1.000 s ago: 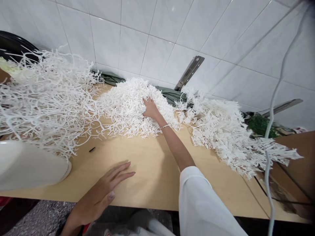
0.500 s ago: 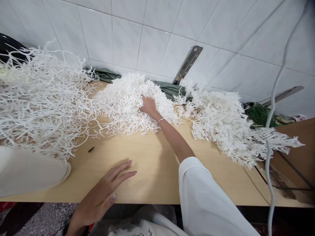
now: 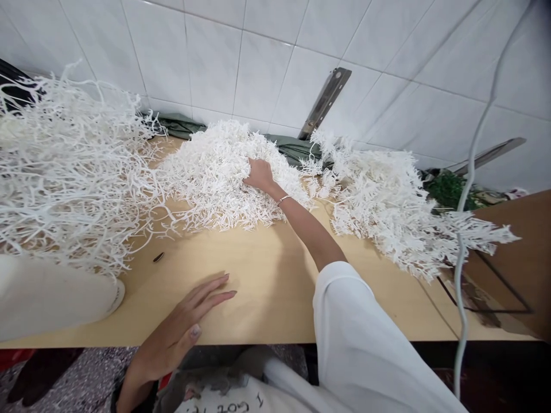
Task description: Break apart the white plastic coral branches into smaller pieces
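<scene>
My right hand (image 3: 259,174) reaches into the middle pile of small white branching plastic sprigs (image 3: 215,172). Its fingers are bent inward against the sprigs, and whatever they pinch is hidden. Near the table's front edge my left hand (image 3: 185,315) is open, fingers stretched out above the bare wood, holding nothing. To the left spreads a tangled heap of longer white branching stems (image 3: 73,178). On the right lies a pile of fuller white branching sprays (image 3: 383,212).
A white cylindrical container (image 3: 55,298) lies at the front left, with a small dark object (image 3: 159,257) near it. Green cloth (image 3: 297,149) runs along the tiled wall. A metal bracket (image 3: 325,103), a hanging cable (image 3: 467,189) and a cardboard box (image 3: 516,252) are at right.
The view has shifted slightly, so everything appears a little higher. My right hand stays at the middle pile and my left hand stays open over the table.
</scene>
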Demonstrator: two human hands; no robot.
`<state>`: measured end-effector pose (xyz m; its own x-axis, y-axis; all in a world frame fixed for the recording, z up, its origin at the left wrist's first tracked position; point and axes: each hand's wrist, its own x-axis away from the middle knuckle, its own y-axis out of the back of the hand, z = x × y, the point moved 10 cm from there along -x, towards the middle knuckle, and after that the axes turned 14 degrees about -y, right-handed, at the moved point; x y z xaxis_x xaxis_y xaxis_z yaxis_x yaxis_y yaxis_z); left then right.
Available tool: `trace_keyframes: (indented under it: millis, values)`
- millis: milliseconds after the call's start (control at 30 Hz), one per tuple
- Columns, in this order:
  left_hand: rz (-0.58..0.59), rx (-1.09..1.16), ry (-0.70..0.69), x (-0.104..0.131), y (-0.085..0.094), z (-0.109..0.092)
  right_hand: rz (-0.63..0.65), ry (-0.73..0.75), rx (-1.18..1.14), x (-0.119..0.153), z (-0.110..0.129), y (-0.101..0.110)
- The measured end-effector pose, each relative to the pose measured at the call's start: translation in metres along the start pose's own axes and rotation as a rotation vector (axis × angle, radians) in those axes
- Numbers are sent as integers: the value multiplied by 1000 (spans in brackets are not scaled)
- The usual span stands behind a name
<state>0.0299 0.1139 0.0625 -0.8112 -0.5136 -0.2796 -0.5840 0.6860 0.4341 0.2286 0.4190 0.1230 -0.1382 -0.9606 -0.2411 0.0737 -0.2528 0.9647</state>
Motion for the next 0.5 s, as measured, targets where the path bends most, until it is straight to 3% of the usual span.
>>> trace_keyframes:
  millis: [133,367,433,500]
  values:
    - [17,21,19,1,-2,1,-78,-46,-62,-13,-10,29]
    - [10,-12,23,1,0,0,-419,-75,-307,-35,-27,122]
    - [15,-20,22,0,-1,-1,-426,-80,-297,-37,-27,129]
    - [20,-27,20,0,-1,-2,-343,-76,-254,-36,-22,118]
